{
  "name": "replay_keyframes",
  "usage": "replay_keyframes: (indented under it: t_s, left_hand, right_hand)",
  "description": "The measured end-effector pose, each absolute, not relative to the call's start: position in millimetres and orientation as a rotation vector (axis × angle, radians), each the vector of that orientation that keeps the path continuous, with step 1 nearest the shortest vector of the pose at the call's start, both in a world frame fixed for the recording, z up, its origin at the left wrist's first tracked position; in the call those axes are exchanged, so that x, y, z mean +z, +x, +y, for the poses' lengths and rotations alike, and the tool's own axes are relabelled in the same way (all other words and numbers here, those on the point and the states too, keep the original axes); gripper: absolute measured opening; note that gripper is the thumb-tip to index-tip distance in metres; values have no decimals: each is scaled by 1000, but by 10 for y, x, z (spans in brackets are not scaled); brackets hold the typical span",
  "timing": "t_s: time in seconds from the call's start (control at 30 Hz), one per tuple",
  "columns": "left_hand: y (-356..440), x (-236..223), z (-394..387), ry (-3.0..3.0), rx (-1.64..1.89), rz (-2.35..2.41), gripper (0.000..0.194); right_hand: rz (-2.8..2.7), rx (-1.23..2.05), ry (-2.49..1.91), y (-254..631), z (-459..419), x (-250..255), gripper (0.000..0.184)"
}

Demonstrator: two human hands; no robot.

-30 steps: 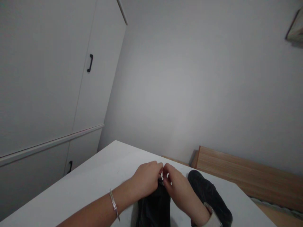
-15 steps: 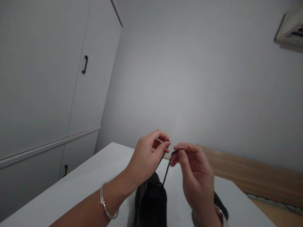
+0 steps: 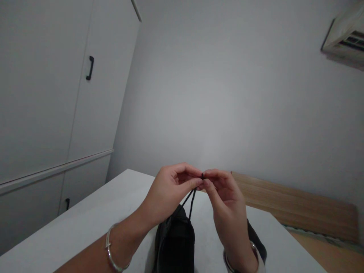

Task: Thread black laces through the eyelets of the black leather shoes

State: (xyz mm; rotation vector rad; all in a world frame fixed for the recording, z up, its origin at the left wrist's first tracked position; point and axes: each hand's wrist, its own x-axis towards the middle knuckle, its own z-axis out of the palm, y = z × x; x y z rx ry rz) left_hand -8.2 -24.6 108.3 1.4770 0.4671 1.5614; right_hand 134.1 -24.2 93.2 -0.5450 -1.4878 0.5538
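A black shoe (image 3: 174,242) stands on the white table (image 3: 85,231), toe pointing away from me. Two thin black lace ends (image 3: 191,199) rise from it. My left hand (image 3: 167,193) and my right hand (image 3: 224,204) are held above the shoe's toe, fingertips touching, and both pinch the lace ends together. A silver bracelet sits on my left wrist. A second black shoe (image 3: 257,244) lies behind my right wrist, mostly hidden.
White wardrobe doors (image 3: 57,94) with black handles fill the left. A pale bare wall is ahead, with an air conditioner (image 3: 345,34) at the top right. A wooden board (image 3: 290,206) runs beyond the table's far edge.
A second ago both hands were low on the shoe. They lifted, each pulling up a lace end, and have now come together so the two ends meet.
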Motion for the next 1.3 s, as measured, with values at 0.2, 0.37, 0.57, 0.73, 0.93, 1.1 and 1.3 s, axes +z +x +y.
replay_keyframes:
  t_s: [0.2, 0.37, 0.57, 0.73, 0.93, 1.1, 1.3]
  left_hand:
    - [-131, 1059, -256, 1775, 1782, 693, 9]
    - [-286, 998, -161, 1494, 1746, 525, 16]
    - [-684, 658, 91, 1295, 1627, 553, 39]
    - [-1037, 298, 188, 1202, 1630, 650, 38]
    - [-1248, 139, 187, 1154, 1657, 666, 34]
    - [-1296, 134, 212, 1177, 1681, 700, 30]
    - [-1237, 96, 208, 1301, 1686, 821, 28]
  right_hand:
    - [-1563, 725, -648, 1383, -170, 932, 20]
    - [-1470, 648, -713, 1511, -121, 888, 22]
    - [-1157, 1066, -541, 1774, 11, 544, 26]
    - [-1085, 905, -721, 2160, 117, 213, 31]
    - [-990, 766, -811, 2413, 149, 176, 36]
    - [-1034, 700, -891, 2473, 163, 141, 37]
    - [-1292, 547, -1032, 2482, 200, 71, 33]
